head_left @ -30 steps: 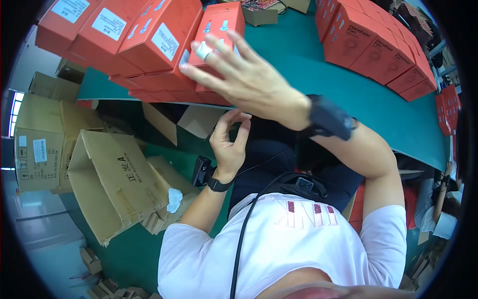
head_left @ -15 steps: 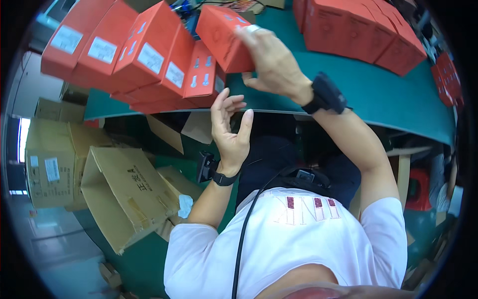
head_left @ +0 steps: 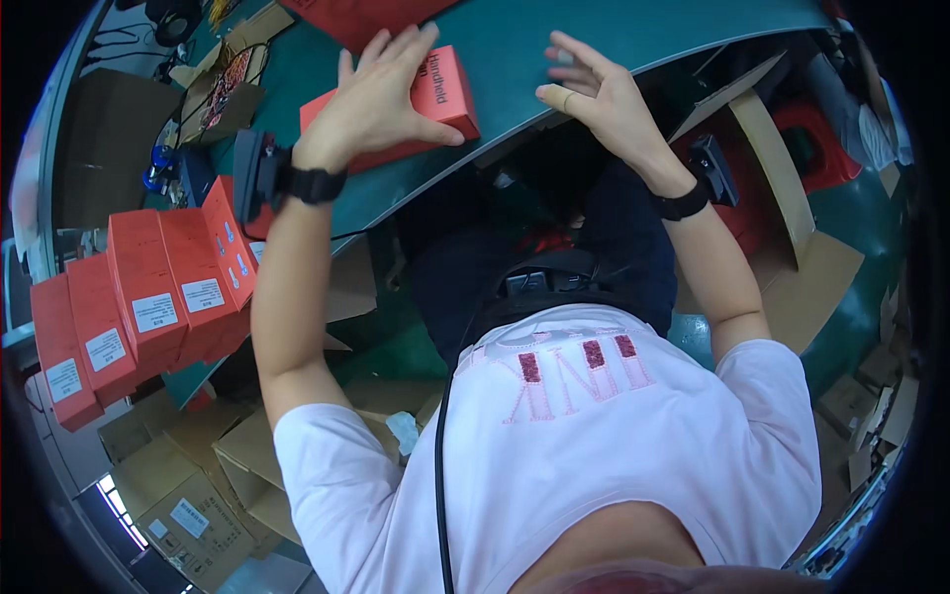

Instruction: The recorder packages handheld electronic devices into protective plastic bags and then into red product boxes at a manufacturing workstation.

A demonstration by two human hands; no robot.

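Observation:
A small red cardboard box (head_left: 453,97) lies on the green tabletop near its front edge. Spread across it is my left hand (head_left: 376,104), thumb along the near side and fingers over the far side, gripping it. My right hand (head_left: 606,99) is in the air to the right of the box, above the table edge, with fingers apart and nothing in them. Dark straps with small devices are on both wrists. Beyond my left hand, part of a larger red surface (head_left: 366,18) shows at the top of the view, cut off by the frame.
Several red boxes (head_left: 148,297) with white labels stand at the table's left end. Behind them are cables and an open carton (head_left: 223,94). Brown cartons (head_left: 193,525) stand on the floor at lower left. At right are carton flaps (head_left: 782,178) and a red stool (head_left: 816,148).
The view has turned, putting the stacked boxes farther left. My right hand gripped a tilted red box and is now empty. My left hand, empty before, is now on a red box on the table.

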